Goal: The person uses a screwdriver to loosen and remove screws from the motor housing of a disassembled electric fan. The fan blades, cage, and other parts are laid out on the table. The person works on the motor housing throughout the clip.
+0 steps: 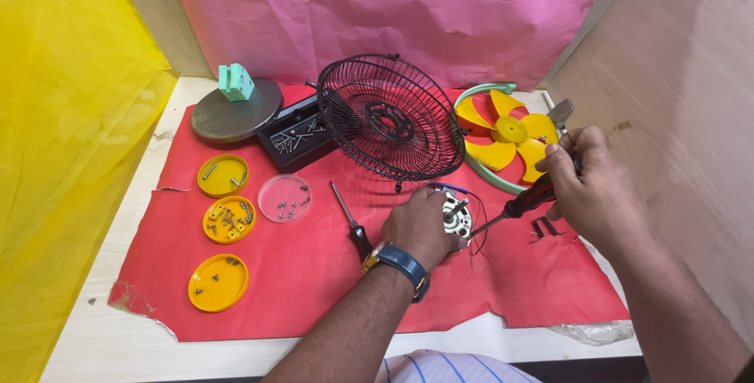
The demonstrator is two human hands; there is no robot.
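My left hand [418, 226], with a blue watch on the wrist, grips a small silver fan motor [455, 216] with dark wires, held down on the red cloth [314, 273]. My right hand [585, 183] is closed around a screwdriver [522, 204] with a dark and red handle. Its metal tip points left and down at the motor. A black wire fan guard [390, 116] stands tilted just behind the motor. A second screwdriver [351, 222] lies on the cloth left of my left hand.
A yellow fan blade [506, 135] lies in a green ring at the back right. Three yellow lids [223, 175] and a clear dish [284, 197] hold screws at the left. A black tray of screws [294, 138] and a round metal base [236, 112] stand at the back.
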